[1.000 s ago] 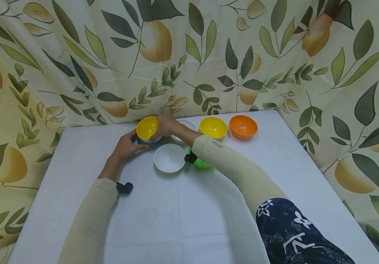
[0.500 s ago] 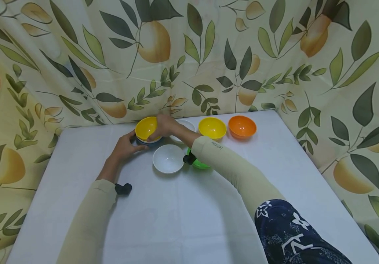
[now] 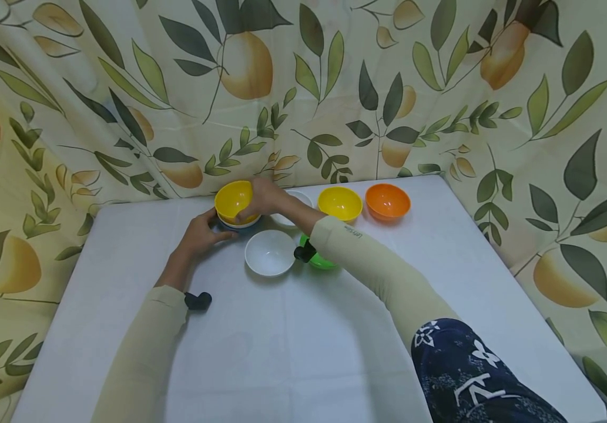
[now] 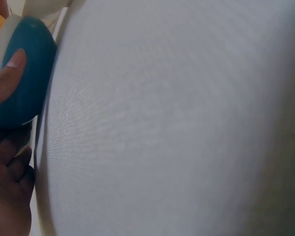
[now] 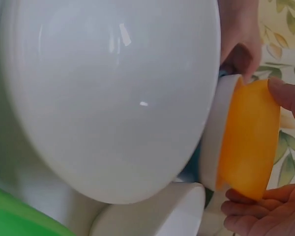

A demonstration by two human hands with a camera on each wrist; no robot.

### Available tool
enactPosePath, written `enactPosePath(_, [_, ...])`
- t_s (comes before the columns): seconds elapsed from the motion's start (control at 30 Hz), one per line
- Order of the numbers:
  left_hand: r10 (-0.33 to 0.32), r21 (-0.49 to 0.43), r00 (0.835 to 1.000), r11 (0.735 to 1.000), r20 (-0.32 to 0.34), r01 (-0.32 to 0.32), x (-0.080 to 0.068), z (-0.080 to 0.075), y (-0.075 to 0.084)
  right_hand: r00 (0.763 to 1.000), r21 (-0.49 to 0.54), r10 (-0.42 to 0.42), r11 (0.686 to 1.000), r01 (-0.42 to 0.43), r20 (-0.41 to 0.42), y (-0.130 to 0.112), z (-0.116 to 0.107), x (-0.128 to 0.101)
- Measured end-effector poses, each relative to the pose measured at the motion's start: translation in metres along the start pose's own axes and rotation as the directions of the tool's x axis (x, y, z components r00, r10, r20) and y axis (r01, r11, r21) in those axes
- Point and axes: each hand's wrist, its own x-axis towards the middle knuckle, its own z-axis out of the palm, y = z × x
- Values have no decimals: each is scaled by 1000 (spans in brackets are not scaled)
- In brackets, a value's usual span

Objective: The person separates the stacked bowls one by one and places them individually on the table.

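Observation:
A yellow bowl [image 3: 233, 200] sits tilted in a white bowl [image 3: 245, 223], which rests in a blue bowl [image 3: 231, 230] at the back of the table. My right hand [image 3: 262, 200] pinches the yellow bowl's [image 5: 250, 142] rim, with one finger [image 5: 286, 94] on the rim and the rest [image 5: 258, 211] on its outside. My left hand [image 3: 201, 233] grips the blue bowl [image 4: 27, 83] from the left, its thumb [image 4: 7, 81] on the bowl's side.
An empty white bowl [image 3: 270, 252] stands in front of the stack. A green bowl [image 3: 320, 260] lies partly under my right forearm. Along the back sit another white bowl [image 3: 301, 200], a yellow bowl [image 3: 340, 203] and an orange bowl [image 3: 388, 201]. A leaf-print curtain [image 3: 303, 88] surrounds the white table [image 3: 292, 346].
The yellow bowl has risen slightly and tipped a little more in my right hand. My left hand has stayed on the blue bowl.

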Motion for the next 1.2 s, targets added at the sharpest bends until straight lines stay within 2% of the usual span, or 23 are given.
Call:
enactPosePath(0.3, [40, 7, 999, 999, -10, -40, 2, -1, -2, 998, 2, -42, 999, 42, -52, -7, -12, -14])
enactPosePath(0.63, [11, -6, 1000, 1000, -21, -11, 3, 1, -3, 998, 60, -37, 997, 40, -56, 0, -18, -32])
enactPosePath(0.77, [-1, 11, 1000, 1000, -29, 1, 1, 2, 0, 997, 114, -36, 993, 43, -65, 0, -21, -46])
enactPosePath(0.97, [7, 24, 1000, 1000, -28, -7, 1, 2, 1, 997, 130, -30, 991, 39, -68, -1, -27, -72])
enactPosePath(1.2, [24, 16, 999, 1000, -35, -23, 1, 3, 0, 999, 142, 29, 990, -23, -42, 4, -32, -100])
